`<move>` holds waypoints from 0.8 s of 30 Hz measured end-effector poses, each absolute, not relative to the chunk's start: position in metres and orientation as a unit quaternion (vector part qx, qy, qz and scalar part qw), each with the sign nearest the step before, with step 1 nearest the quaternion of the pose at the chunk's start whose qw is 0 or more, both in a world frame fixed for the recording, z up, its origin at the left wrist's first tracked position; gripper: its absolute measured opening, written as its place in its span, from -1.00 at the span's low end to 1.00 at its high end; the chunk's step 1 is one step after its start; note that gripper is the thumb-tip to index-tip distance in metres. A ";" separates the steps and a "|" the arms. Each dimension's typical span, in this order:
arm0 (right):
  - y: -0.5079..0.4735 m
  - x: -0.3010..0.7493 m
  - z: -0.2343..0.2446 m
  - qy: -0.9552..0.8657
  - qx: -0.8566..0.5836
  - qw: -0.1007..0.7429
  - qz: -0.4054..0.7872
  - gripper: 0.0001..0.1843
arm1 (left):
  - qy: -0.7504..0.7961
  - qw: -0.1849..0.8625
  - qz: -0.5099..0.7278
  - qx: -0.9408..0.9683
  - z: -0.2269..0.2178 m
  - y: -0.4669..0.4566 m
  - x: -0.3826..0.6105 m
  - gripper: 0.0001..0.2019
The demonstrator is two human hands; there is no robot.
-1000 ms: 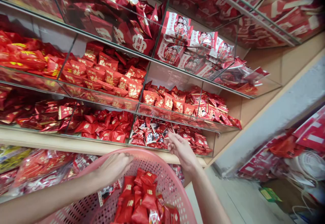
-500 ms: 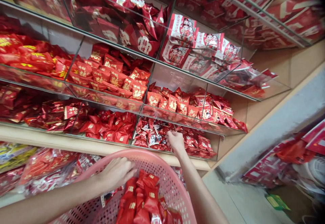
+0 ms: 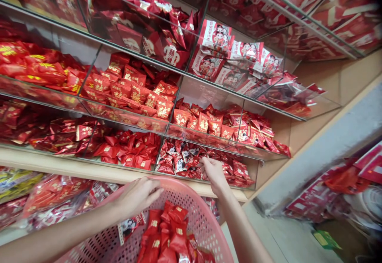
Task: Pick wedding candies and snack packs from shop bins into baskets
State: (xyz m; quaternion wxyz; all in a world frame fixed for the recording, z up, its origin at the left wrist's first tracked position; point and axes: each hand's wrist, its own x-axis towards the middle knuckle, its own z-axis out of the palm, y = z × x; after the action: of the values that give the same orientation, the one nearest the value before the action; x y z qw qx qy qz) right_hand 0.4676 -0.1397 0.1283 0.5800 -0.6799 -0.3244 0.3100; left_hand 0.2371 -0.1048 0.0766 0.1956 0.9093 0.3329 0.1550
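Observation:
My right hand point(image 3: 213, 173) is at the front of a lower shelf bin, its fingers bent together at small red, black and white candy packets point(image 3: 180, 163). What its fingertips hold, if anything, is hidden. My left hand point(image 3: 140, 195) hovers by the far-left rim of a pink perforated basket point(image 3: 191, 193). Its fingers curl loosely, palm side down, so their contents cannot be seen. Inside the basket lies a pile of shiny red packets point(image 3: 179, 235) with gold print. A single red-and-black packet point(image 3: 129, 227) with a picture sits below my left hand.
Clear-fronted shelf bins hold more red packets point(image 3: 139, 94), and white-and-red ones point(image 3: 216, 34) are higher up. Bagged goods point(image 3: 59, 195) lie under the wooden shelf edge point(image 3: 74, 164). To the right are a grey wall point(image 3: 322, 147), tiled floor point(image 3: 268, 231) and piled packages point(image 3: 316, 191).
My right hand has drawn back slightly to the right and down along the bin. My left hand has shifted a little left, uncovering more of the picture packet in the basket.

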 end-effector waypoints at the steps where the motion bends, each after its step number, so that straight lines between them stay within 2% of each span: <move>1: -0.143 0.465 0.129 -0.329 -0.678 0.577 0.314 -0.79 | 0.332 0.217 0.174 0.901 0.076 -0.104 0.237 -0.63; 4: -0.153 0.449 0.129 -0.350 -0.664 0.566 0.341 -0.78 | 0.322 0.304 0.270 0.855 0.070 -0.103 0.240 -0.73; 7: -0.164 0.424 0.128 -0.372 -0.643 0.544 0.389 -0.78 | 0.307 0.369 0.335 0.811 0.069 -0.107 0.244 -0.47; 9: -0.168 0.407 0.127 -0.378 -0.635 0.522 0.426 -0.78 | 0.282 0.422 0.341 0.791 0.072 -0.110 0.247 -0.39; 12: -0.170 0.392 0.124 -0.384 -0.630 0.497 0.458 -0.70 | 0.242 0.520 0.349 0.741 0.074 -0.112 0.250 -0.53; 14: -0.169 0.391 0.122 -0.396 -0.631 0.505 0.437 -0.60 | 0.248 0.605 0.332 0.680 0.073 -0.111 0.249 -0.54; 16: -0.169 0.394 0.119 -0.424 -0.625 0.539 0.373 -0.53 | 0.258 0.689 0.295 0.610 0.073 -0.110 0.246 -0.45; 19: -0.169 0.398 0.116 -0.472 -0.583 0.588 0.302 -0.60 | 0.218 0.761 0.249 0.559 0.076 -0.111 0.241 -0.51; 21: -0.171 0.396 0.113 -0.485 -0.555 0.578 0.351 -0.66 | 0.184 0.778 0.223 0.558 0.080 -0.113 0.238 -0.61; 24: -0.172 0.392 0.108 -0.469 -0.528 0.561 0.432 -0.66 | 0.175 0.792 0.193 0.552 0.087 -0.117 0.236 -0.64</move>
State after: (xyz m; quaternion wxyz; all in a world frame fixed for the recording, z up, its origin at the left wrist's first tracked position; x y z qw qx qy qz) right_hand 0.3924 -0.1719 0.1081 0.5613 -0.5279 -0.4689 0.4317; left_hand 0.2359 -0.1167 0.0868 0.7920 0.5521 0.1754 0.1928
